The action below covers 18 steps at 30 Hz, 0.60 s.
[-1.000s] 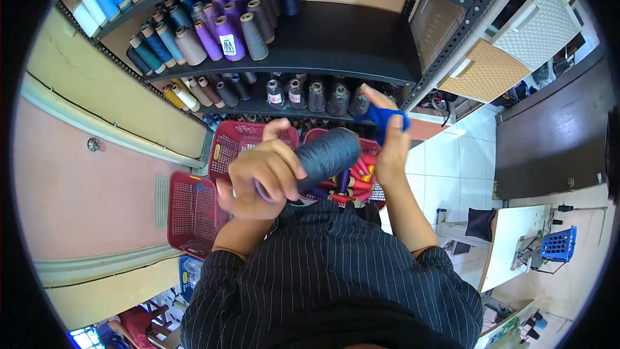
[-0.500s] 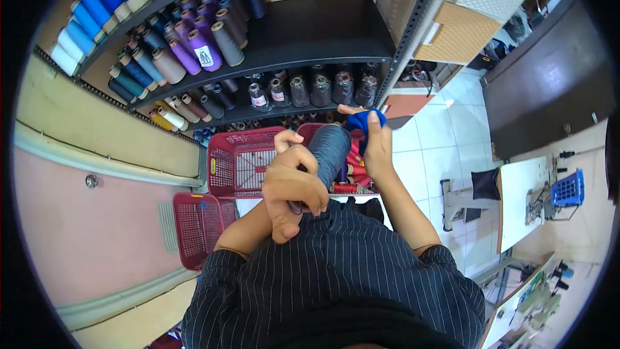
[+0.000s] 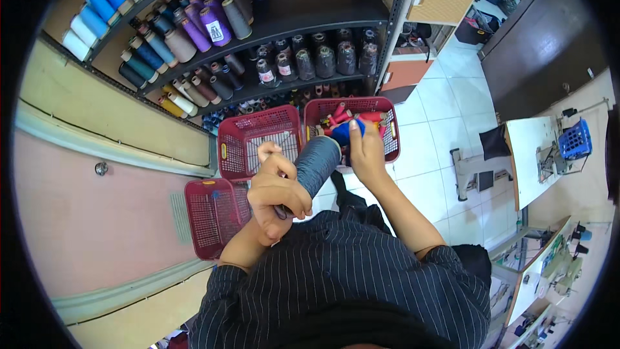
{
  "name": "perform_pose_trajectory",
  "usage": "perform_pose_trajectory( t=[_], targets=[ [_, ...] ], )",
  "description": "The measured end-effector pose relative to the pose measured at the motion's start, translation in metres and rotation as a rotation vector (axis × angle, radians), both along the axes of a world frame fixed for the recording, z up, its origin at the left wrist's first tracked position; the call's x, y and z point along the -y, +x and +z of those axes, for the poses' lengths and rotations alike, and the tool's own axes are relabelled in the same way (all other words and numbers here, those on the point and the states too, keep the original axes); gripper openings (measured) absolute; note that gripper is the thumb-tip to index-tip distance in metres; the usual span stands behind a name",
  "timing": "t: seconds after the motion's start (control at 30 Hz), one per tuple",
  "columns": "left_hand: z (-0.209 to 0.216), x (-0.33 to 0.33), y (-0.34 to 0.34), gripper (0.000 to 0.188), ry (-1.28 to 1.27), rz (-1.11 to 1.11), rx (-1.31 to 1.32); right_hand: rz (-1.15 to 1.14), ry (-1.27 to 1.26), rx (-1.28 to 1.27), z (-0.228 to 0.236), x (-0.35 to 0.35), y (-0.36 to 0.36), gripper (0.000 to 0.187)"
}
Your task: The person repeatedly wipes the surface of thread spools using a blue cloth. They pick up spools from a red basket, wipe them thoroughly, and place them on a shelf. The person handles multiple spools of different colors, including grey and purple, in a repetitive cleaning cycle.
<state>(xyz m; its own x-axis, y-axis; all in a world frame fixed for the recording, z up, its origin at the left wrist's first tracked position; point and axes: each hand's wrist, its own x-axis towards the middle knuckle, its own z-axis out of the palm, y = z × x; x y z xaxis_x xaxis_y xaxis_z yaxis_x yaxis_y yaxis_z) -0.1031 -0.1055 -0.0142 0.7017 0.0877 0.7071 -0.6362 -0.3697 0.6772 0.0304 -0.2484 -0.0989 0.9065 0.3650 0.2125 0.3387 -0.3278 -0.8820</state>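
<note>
A dark grey cone of thread (image 3: 316,165) slants upward in front of my body. My left hand (image 3: 276,190) is closed round its lower end, with some fingers curled loosely. My right hand (image 3: 365,155) grips a bunched blue cloth (image 3: 349,130) just beyond the cone's upper right end, the thumb lying on top. Whether the cloth touches the cone I cannot tell. Beneath the right hand is a red plastic basket (image 3: 394,129) with several red thread spools (image 3: 373,116) in it.
Another red basket (image 3: 227,130) stands to the left, with a third basket (image 3: 205,245) nearer me. Ahead, a black metal shelf (image 3: 310,16) carries rows of thread cones (image 3: 200,26). Sewing tables (image 3: 529,161) line the right side; a pink door (image 3: 110,220) is at left.
The view has shifted, showing more of the right basket. My right hand with the blue cloth has come lower and left in view; my left hand and the cone also sit lower and left.
</note>
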Motion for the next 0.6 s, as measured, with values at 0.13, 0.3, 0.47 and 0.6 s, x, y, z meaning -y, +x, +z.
perform_pose_trajectory(
  t=[0.13, 0.3, 0.47, 0.6],
  targets=[
    [-0.007, 0.02, -0.049, 0.067, -0.045, 0.025, -0.134, 0.182, 0.274, -0.096, 0.033, 0.024, -0.051, 0.036],
    [-0.011, 0.049, -0.086, 0.064, -0.076, 0.043, -0.006, 0.608, 0.338, 0.217, 0.048, 0.027, -0.139, 0.028],
    [-0.022, 0.062, -0.114, 0.052, -0.267, 0.076, 0.035, 0.567, 0.29, 0.177, 0.009, 0.03, -0.151, 0.031],
    [-0.015, 0.072, -0.118, 0.05, -0.268, 0.063, 0.054, 0.496, 0.205, -0.273, -0.019, 0.045, -0.128, 0.038]
  ],
)
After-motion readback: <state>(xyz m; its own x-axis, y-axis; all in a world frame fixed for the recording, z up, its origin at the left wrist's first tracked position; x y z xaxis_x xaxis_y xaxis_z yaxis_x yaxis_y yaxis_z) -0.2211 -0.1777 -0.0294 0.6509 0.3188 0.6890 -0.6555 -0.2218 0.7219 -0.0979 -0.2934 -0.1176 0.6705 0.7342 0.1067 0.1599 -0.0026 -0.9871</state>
